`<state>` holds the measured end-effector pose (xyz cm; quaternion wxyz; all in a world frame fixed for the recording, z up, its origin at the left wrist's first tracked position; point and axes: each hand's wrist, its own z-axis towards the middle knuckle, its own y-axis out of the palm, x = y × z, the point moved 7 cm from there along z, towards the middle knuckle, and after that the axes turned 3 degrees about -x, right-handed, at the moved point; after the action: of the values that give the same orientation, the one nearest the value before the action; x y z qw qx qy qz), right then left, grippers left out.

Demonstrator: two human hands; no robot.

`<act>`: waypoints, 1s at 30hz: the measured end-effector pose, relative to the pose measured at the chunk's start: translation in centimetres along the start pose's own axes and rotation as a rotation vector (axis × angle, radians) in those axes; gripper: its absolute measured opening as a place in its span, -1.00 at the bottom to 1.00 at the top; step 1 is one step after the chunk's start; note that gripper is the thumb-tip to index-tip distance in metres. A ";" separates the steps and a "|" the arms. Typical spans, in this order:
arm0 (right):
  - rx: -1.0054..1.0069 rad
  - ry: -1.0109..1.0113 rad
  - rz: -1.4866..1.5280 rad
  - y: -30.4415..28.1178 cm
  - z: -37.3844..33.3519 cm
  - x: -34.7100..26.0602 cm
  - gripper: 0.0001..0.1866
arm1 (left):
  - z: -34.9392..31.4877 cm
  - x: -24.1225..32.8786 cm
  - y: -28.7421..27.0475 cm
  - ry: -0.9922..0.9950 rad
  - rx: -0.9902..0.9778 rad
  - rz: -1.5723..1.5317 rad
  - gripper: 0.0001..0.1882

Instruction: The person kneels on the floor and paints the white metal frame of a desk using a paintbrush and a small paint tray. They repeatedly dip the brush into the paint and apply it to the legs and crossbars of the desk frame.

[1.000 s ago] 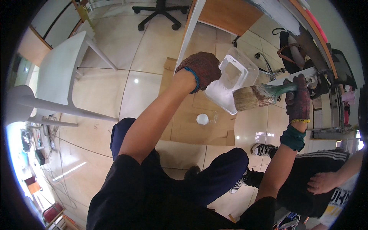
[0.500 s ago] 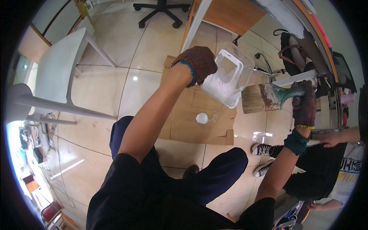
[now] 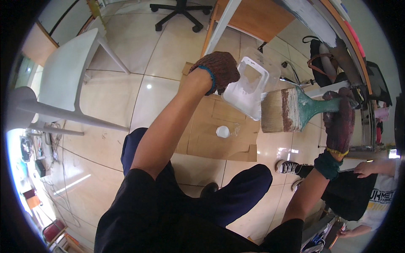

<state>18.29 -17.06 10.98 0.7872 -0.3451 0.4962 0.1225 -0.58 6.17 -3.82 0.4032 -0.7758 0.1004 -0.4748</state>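
Note:
Gloved in dark knit, my left hand grips the near-left edge of a clear plastic container with white paint inside. My right hand, in a stained purple-brown glove, is wrapped round the green handle of a wide paintbrush. The brush points left, its pale bristles close to the container's right side; whether they touch it I cannot tell. Reddish-brown stains cover the ferrule. Below the container, a sheet of cardboard lies on the floor with a small white lid on it.
At the upper right stands a desk frame partly coated white, with a black bag beneath. A white chair is at the left, a black wheeled chair base at the top. Another person's hand shows at the right.
The paintbrush has turned so its broad face shows more, and its bristles sit slightly further left and lower. The other person at the right has shifted. My left hand holds nearly still.

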 end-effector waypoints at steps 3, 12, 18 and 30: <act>-0.037 -0.104 0.145 0.6 -1.4 -2.2 -0.61 | 0.7 0.0 0.4 0.065 0.010 0.073 -0.63; -0.550 -0.229 0.004 5.0 -2.8 -6.3 -0.63 | 0.7 1.4 0.8 0.152 -0.014 0.383 -0.66; -0.841 -0.488 -0.088 8.6 -3.8 -7.6 -0.71 | 2.9 -0.2 2.4 0.226 0.046 0.415 -0.82; -1.010 -0.481 -0.264 12.0 -5.1 -8.3 -0.76 | 3.5 0.2 3.5 0.283 -0.008 0.657 -0.80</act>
<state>4.38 -10.40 11.76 0.6242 -0.6996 0.1358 0.3201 3.13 5.61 -7.03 0.5132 -0.6305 0.4012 -0.4220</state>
